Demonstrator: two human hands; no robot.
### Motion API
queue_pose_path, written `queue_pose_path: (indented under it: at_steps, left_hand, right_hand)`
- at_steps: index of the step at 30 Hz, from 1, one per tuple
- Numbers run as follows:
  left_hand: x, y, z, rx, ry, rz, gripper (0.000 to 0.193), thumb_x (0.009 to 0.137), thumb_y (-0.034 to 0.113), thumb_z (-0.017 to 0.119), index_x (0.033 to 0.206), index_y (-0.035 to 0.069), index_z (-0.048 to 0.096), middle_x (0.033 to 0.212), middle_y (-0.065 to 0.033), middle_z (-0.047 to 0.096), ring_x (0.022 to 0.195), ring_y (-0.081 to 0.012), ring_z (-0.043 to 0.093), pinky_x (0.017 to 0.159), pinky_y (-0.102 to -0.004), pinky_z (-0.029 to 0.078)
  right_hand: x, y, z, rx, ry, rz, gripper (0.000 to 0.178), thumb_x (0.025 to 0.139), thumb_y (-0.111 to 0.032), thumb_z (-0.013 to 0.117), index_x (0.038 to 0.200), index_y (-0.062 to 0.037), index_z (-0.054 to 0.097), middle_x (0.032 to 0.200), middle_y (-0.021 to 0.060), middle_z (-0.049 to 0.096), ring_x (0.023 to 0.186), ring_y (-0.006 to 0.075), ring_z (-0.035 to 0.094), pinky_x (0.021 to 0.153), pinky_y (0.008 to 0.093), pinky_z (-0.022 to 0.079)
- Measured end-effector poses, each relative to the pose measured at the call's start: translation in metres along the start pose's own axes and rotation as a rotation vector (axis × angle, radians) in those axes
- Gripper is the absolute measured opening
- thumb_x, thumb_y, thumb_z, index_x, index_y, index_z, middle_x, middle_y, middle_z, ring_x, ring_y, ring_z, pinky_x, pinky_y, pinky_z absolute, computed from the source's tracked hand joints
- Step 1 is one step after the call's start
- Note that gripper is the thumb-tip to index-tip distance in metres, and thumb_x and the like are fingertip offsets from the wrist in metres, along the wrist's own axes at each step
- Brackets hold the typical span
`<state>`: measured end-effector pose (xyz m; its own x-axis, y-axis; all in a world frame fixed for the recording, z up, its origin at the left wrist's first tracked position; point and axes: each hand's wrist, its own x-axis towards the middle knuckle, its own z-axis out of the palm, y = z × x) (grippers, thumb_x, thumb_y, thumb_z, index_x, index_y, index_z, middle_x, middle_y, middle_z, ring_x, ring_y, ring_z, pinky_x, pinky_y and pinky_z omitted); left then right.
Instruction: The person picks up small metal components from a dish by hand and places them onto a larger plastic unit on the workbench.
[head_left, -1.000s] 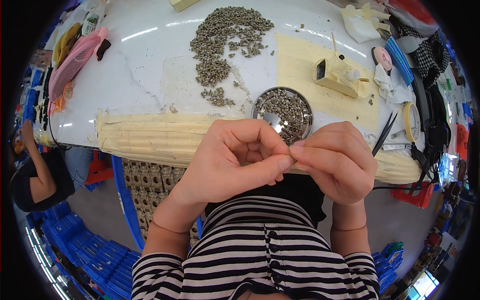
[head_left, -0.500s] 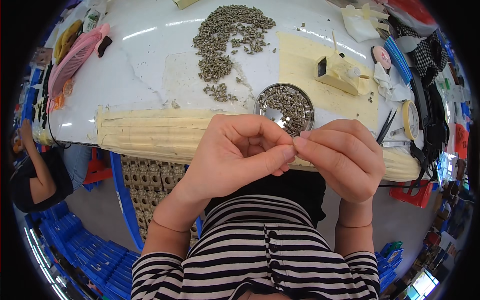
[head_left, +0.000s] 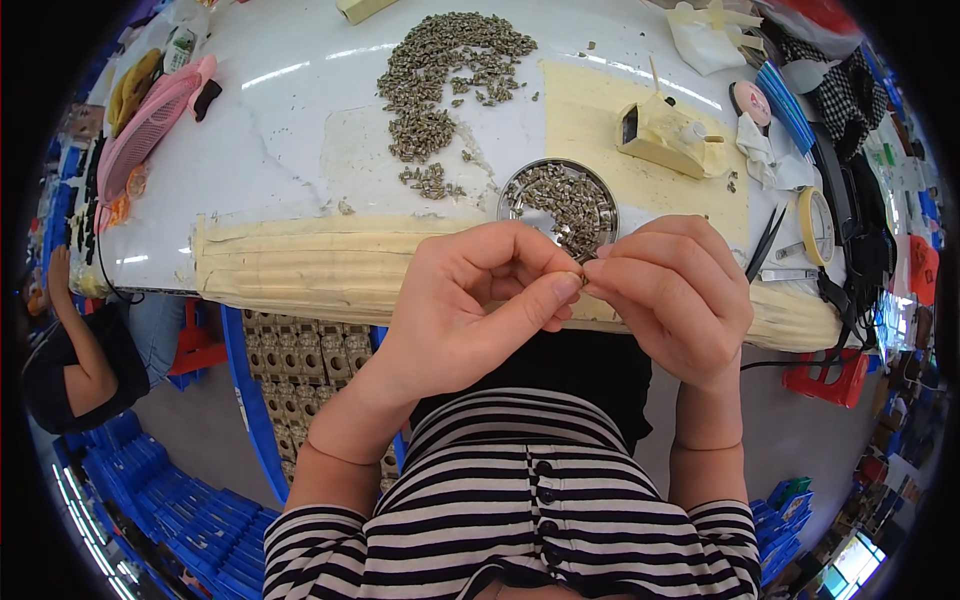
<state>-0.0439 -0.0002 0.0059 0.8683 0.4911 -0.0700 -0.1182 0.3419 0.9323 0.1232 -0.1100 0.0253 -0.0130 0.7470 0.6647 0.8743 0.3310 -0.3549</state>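
Observation:
My left hand (head_left: 480, 310) and my right hand (head_left: 680, 295) meet fingertip to fingertip over the table's near edge, both closed in a pinch. A tiny metal part (head_left: 584, 281) shows between the fingertips, mostly covered, too small to name. Just beyond my fingers stands a round steel dish (head_left: 507, 190) holding many small metal fittings (head_left: 577, 200). Farther off, a large loose pile of similar small metal fittings (head_left: 415, 85) lies on the white tabletop.
A cream taped block (head_left: 665, 140) stands at right, near tweezers (head_left: 766, 243) and a tape roll (head_left: 815, 228). At left lies a pink mesh item (head_left: 150, 125). Under the table edge, a blue crate (head_left: 250, 400) holds metal housings. A person (head_left: 90, 360) sits at far left.
My right hand has shifted slightly left and up, its fingers a little more lifted. A bit of metal now shows at the fingertips. The table scene has shifted slightly left in view.

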Motion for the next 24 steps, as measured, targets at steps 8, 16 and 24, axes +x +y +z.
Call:
queue_pose_path:
  at_steps: [8,16,24]
  left_hand:
    - [-0.0003,0.0026,0.0009,0.006,-0.001,-0.021,0.009,0.095,0.003,0.063,0.098,-0.005,0.064,0.085,-0.0039,0.066,0.077,-0.0068,0.064,0.071,-0.0203,0.054]
    - [0.0008,-0.0013,-0.0011,0.021,-0.030,0.024,0.008,0.095,0.004,0.063,0.098,-0.004,0.064,0.085,-0.0026,0.064,0.079,-0.0066,0.063,0.071,-0.0204,0.054]
    - [0.0006,-0.0003,-0.0009,-0.022,-0.016,0.043,0.008,0.094,0.001,0.063,0.099,-0.004,0.062,0.088,-0.0066,0.065,0.079,-0.0098,0.065,0.071,-0.0215,0.056]
  right_hand:
    - [-0.0014,0.0031,0.0018,-0.007,0.006,-0.045,0.027,0.062,-0.009,0.074,0.086,0.0002,0.067,0.081,0.0083,0.064,0.071,0.0243,0.061,0.059,0.0323,0.051]
    - [-0.0011,0.0028,0.0024,-0.013,0.011,-0.032,0.025,0.064,-0.008,0.076,0.086,-0.0002,0.067,0.080,0.0081,0.064,0.071,0.0239,0.061,0.059,0.0318,0.051]
    - [-0.0002,0.0017,0.0059,-0.003,0.057,-0.017,0.026,0.064,-0.008,0.080,0.086,-0.0012,0.068,0.080,0.0074,0.064,0.069,0.0233,0.061,0.057,0.0308,0.050]
